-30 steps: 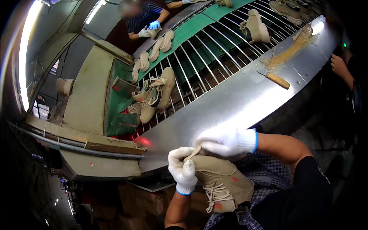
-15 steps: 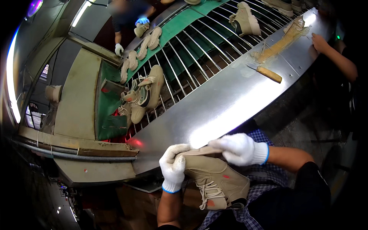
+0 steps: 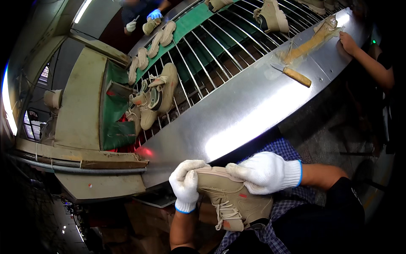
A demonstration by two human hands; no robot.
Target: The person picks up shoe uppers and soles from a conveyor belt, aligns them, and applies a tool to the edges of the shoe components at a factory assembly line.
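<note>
Head view, and both white-gloved hands are on the beige lace-up shoe (image 3: 230, 198), which is tipped with its bottom edge uppermost, just below the metal counter (image 3: 190, 137) and against the blue plaid cloth (image 3: 289, 146). Left hand (image 3: 185, 181) is wrapped around the toe end, fingers curled over the top, a firm closed grip! Right hand (image 3: 268, 171) comes in from the other side, thumb and fingers closed on the pale outsole (image 3: 216, 170) that runs along the shoe's upper edge between the two gloves. White laces (image 3: 228, 211) hang toward the lower left, heel down by the cloth. Up on the counter lies a wooden-handled knife (image 3: 297, 77), near a yellowish-brown strip (image 3: 308, 42). Beyond, more beige shoes (image 3: 169, 82) rest on the metal rods (image 3: 196, 74), loose soles (image 3: 168, 34) sit along the green belt (image 3: 186, 27), and a co-worker's blue-gloved hand (image 3: 155, 14) is at another shoe (image 3: 150, 26).
</note>
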